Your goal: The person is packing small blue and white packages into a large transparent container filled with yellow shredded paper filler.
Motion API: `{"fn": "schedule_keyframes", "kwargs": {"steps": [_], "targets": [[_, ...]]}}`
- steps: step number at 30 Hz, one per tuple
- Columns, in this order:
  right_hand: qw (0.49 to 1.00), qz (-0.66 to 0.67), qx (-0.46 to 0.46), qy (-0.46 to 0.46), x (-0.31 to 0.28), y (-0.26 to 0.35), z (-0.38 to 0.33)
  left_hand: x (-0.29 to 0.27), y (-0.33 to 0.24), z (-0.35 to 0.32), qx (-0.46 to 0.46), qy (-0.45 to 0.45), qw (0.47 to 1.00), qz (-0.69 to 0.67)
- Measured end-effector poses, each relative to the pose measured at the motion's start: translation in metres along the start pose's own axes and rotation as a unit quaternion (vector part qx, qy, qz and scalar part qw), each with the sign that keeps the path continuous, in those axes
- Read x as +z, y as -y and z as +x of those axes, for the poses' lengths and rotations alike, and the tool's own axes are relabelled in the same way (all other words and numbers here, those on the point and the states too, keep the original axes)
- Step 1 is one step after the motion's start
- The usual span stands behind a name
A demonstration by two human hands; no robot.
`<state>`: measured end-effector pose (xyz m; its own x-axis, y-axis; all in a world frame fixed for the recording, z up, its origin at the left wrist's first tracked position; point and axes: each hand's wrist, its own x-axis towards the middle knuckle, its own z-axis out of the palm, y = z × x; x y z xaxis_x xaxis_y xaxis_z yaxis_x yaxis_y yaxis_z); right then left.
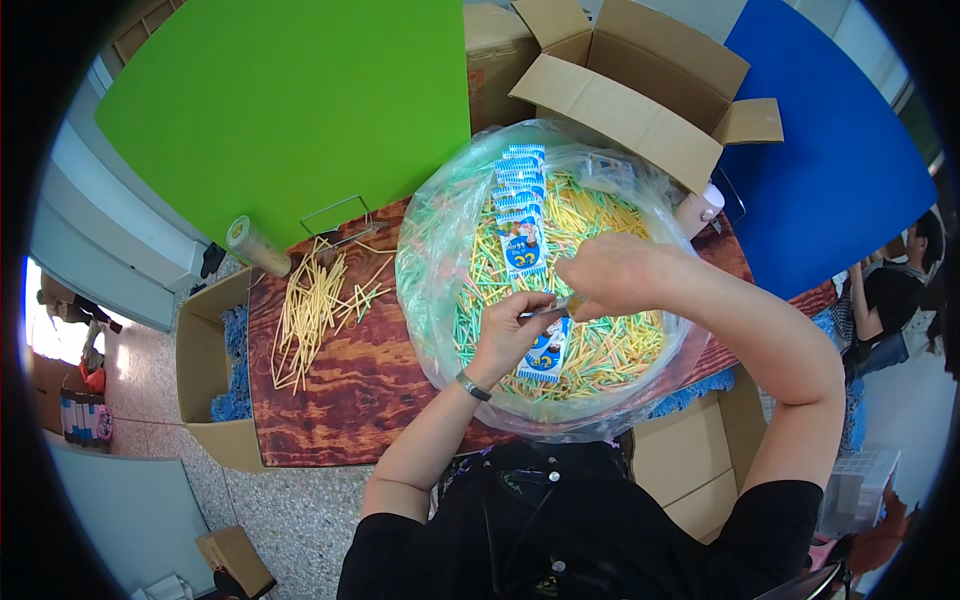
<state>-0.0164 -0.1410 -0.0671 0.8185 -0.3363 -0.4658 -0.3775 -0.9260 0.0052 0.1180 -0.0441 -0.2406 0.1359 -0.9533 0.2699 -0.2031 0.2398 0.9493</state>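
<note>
My left hand [508, 332], a band on its wrist, is closed in a pinch over the large clear plastic bag [425, 300]. Beside it, my right hand [618, 275] is closed too, its fingertips meeting the left ones. What they grip between them is small and mostly hidden by the fingers. Around and below lie many thin pastel sticks [600, 365] in yellow, green and pink, filling the bag. Just under my hands rests a blue-and-white packet [541, 358]. Farther off, several similar packets [521, 240] lie overlapped in a row on the sticks.
Loose yellow sticks [312, 310] are piled on the red wood-patterned table [350, 425], left of the bag. A canister [255, 245] stands behind them. An open cardboard box [625, 110] sits at the back, near a white bottle [700, 210]. Another person [885, 290] is at the far right.
</note>
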Motion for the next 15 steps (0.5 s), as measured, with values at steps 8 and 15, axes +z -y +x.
{"fn": "schedule_keyframes", "kwargs": {"steps": [8, 15], "targets": [[0.905, 0.344, 0.006, -0.250, 0.060, -0.040, -0.008, 0.002, 0.026, 0.010, -0.098, -0.004, 0.970, -0.223], [0.718, 0.601, 0.037, -0.349, 0.121, -0.041, 0.082, -0.009, 0.041, 0.016, -0.020, -0.086, 0.996, -0.025]]}}
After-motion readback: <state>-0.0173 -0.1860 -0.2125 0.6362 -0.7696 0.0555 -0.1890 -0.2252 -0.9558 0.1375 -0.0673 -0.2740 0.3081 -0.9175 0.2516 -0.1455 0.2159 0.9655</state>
